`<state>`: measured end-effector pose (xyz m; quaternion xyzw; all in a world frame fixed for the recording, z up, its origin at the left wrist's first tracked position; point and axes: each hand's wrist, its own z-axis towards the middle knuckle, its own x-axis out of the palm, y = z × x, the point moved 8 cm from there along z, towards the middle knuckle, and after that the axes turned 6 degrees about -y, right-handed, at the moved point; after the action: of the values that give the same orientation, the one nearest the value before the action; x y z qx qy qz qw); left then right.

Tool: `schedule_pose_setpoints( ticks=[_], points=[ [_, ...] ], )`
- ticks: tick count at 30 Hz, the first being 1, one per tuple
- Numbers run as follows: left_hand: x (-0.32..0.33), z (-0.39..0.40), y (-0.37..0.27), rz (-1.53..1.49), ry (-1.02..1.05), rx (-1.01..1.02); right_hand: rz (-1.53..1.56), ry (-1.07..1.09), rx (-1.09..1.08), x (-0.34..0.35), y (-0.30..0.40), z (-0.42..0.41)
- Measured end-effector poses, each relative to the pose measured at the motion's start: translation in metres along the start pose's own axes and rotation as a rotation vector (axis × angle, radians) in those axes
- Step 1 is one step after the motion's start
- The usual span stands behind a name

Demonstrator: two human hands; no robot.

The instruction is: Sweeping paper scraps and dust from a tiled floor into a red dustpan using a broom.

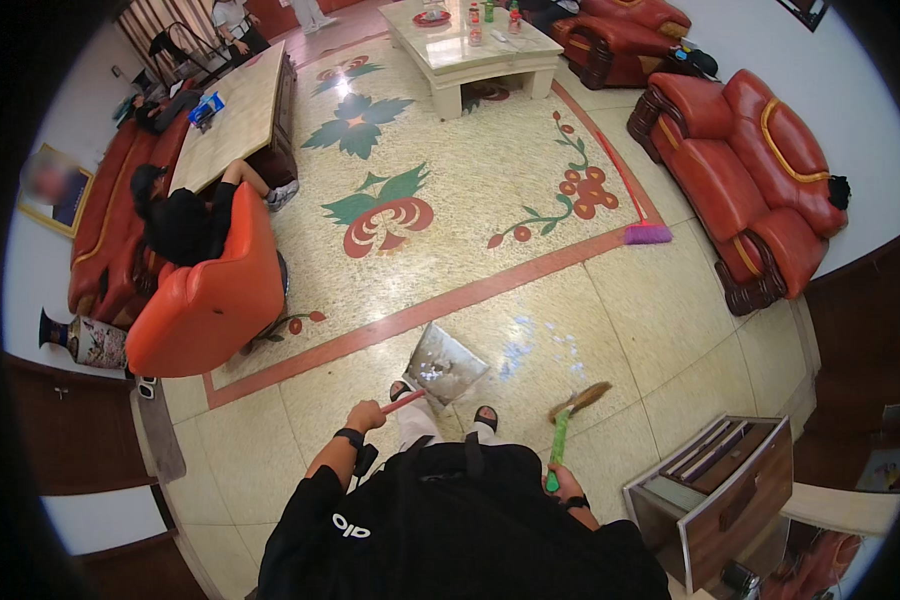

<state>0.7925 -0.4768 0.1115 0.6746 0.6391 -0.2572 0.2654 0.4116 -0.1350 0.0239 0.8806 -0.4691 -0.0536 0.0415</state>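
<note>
My left hand (365,416) grips the reddish handle of a metal dustpan (450,365), whose pan is by my feet with some pale scraps in it. In my right hand (565,482) is the green handle of a short hand broom (561,441). Its brown bristles are low over the floor; whether they touch it I cannot tell. Scattered pale blue-white scraps (516,352) lie on the tiles right of the dustpan and beyond the broom.
A person sits in an orange armchair (214,300) at left, beside a long table (229,120). A purple broom (647,234) lies near the red sofa (742,180). Close by at right stands a wooden cabinet (735,487). A stone coffee table (487,56) holds bottles farther off.
</note>
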Motion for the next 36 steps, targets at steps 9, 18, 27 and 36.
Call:
schedule_pose_setpoints(
  ticks=[9,18,27,36],
  points=[
    [0.004,0.001,-0.001,0.010,-0.014,-0.005,-0.028,-0.046,-0.037,-0.004,-0.001,0.002],
    [0.004,0.003,-0.002,0.015,-0.020,-0.001,-0.149,-0.078,-0.068,-0.022,-0.007,0.004],
    [-0.003,0.006,-0.001,0.009,-0.033,-0.003,-0.247,-0.180,-0.178,-0.034,-0.005,0.004],
    [0.002,0.030,-0.002,0.059,-0.024,0.021,-0.935,-0.360,-0.462,-0.033,0.026,-0.023]
  ],
)
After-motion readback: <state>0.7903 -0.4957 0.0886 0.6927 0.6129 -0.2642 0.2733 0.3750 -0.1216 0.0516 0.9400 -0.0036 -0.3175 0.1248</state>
